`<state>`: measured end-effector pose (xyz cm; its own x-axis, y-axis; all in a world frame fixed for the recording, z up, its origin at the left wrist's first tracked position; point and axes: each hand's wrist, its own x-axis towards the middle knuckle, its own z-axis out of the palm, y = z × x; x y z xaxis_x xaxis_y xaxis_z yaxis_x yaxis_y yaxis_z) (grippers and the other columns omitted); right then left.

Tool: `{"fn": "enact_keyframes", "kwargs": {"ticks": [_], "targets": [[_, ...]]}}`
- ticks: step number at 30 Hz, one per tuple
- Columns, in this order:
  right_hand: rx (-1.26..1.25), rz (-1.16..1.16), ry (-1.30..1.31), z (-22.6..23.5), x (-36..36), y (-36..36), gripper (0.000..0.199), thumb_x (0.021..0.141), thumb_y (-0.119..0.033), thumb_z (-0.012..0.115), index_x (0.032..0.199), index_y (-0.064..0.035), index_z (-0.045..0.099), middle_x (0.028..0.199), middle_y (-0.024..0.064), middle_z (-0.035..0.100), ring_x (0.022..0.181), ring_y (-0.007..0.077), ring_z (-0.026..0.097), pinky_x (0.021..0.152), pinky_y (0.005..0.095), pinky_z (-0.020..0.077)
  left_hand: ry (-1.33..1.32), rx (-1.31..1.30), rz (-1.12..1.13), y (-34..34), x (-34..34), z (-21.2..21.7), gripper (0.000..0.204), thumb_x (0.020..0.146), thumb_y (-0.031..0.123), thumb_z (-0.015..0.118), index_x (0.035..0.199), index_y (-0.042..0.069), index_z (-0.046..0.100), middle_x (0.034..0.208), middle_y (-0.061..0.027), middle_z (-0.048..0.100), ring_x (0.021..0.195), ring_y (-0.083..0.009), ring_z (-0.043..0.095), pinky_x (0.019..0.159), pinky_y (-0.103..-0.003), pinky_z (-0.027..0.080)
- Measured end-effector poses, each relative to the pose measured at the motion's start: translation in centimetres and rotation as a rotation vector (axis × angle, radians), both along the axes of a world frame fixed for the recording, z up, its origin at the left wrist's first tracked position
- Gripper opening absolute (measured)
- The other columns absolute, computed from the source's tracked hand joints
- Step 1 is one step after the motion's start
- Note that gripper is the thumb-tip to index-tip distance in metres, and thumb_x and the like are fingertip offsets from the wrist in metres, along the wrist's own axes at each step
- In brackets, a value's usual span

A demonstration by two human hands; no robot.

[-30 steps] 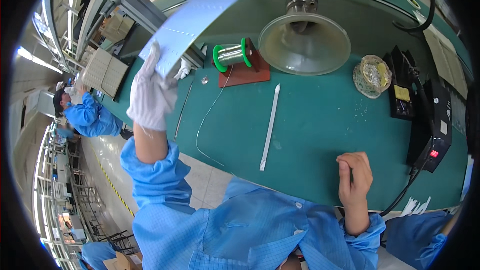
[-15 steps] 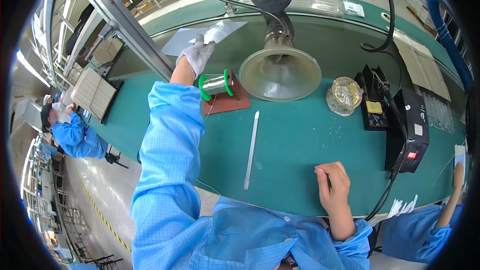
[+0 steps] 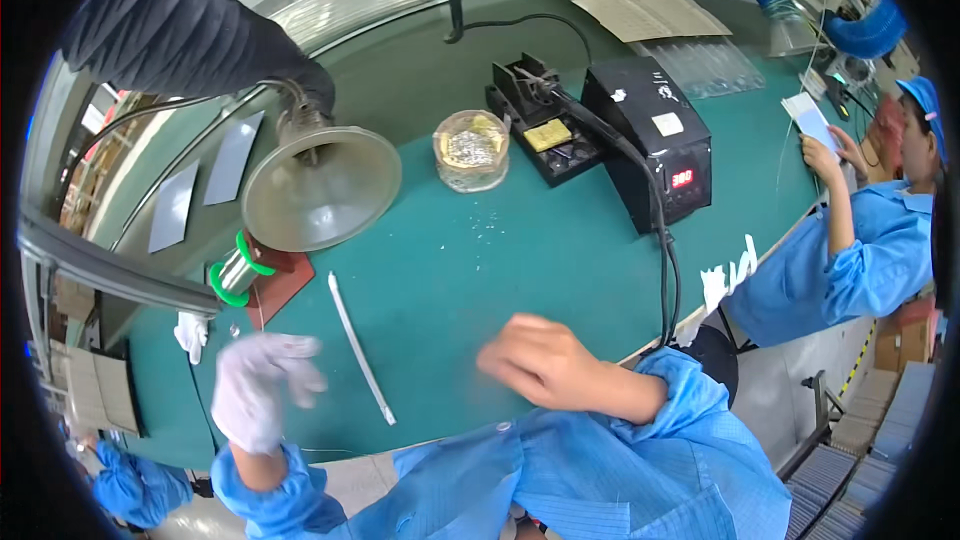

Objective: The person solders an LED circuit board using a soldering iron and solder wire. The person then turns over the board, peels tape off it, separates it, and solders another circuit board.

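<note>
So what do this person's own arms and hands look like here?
Both forearms wear loose light-blue smock sleeves with gathered cuffs. The left hand has a white glove; the right hand is bare. Motion blur hides any finer details.

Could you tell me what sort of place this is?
Probably an electronics soldering line: a black soldering station with red display, a metal funnel-shaped fume extractor hood and a green-flanged solder wire spool stand on a green bench.
</note>
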<state>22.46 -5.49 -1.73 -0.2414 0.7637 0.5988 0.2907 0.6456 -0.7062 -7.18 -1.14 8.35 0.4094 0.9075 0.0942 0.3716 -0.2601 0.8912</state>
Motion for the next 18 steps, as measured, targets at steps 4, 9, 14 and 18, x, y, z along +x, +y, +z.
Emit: {"fn": "enact_keyframes", "kwargs": {"ticks": [4,9,14,18], "targets": [[-0.300,0.449,0.145,5.7,4.9,-3.3,0.007,0.084,-0.004,0.061,0.083,0.0022,0.063,0.077,0.0112,0.063,0.065,0.0245,0.058,0.058,0.0350,0.0464,0.024,0.031,-0.180,-2.2,3.2,-4.2,0.129,0.051,0.069,0.072,0.141,-0.004,0.017,0.128,-0.0255,0.046,0.113,-0.0356,0.052,0.097,-0.041,0.040],[-0.115,-0.094,0.302,9.4,13.0,-2.4,0.033,0.090,-0.022,0.056,0.062,-0.0070,0.049,0.054,0.0059,0.055,0.048,0.0131,0.044,0.047,0.0270,0.0322,0.503,0.301,-0.395,-4.1,7.4,-4.9,0.102,0.048,0.041,0.084,0.130,0.001,0.038,0.129,-0.0243,0.041,0.122,-0.0432,0.039,0.102,-0.049,0.033],[-0.417,-0.597,0.338,11.5,22.0,5.6,0.029,0.094,-0.028,0.051,0.077,-0.0055,0.056,0.061,-0.0030,0.049,0.053,0.0046,0.040,0.050,0.0203,0.0303,0.506,0.413,-0.435,-5.0,10.4,-7.2,0.068,0.058,0.032,0.080,0.114,0.005,0.052,0.123,-0.0185,0.045,0.118,-0.0385,0.043,0.099,-0.053,0.035],[-0.412,-0.840,-0.094,8.7,28.8,13.0,0.031,0.090,-0.031,0.056,0.104,-0.0038,0.063,0.076,0.0016,0.061,0.064,0.0091,0.052,0.058,0.0220,0.0399,0.614,0.427,-0.396,-5.7,12.1,-8.0,0.057,0.064,0.035,0.074,0.111,0.009,0.055,0.116,-0.0123,0.048,0.116,-0.0318,0.044,0.099,-0.048,0.034]]}}
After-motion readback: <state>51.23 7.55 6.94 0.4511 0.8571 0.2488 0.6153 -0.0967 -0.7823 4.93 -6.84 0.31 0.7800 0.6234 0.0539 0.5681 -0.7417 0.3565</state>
